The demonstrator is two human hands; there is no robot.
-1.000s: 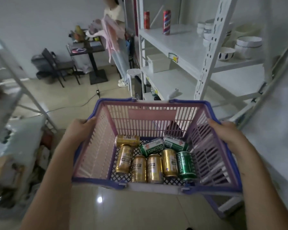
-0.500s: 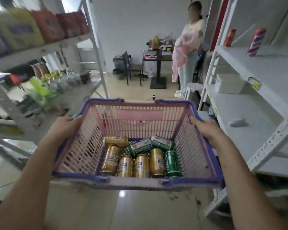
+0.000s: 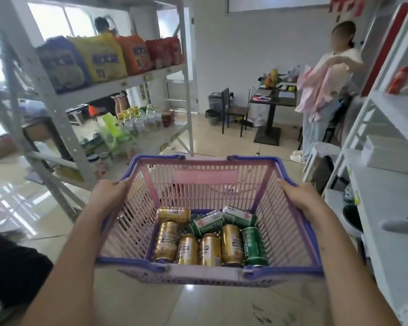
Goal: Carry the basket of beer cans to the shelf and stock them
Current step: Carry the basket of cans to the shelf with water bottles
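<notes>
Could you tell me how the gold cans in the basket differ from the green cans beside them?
The gold cans number five against three green cans. Four gold cans lie side by side in a row along the near end of the basket; only one green can joins that row, at its right end. Two green cans lie slanted at the far end, one gold can beside them. All eight lie on their sides on the basket floor.

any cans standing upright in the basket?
No: every can, gold and green alike, lies on its side on the floor of the basket, which both hands hold by the side rims.
</notes>
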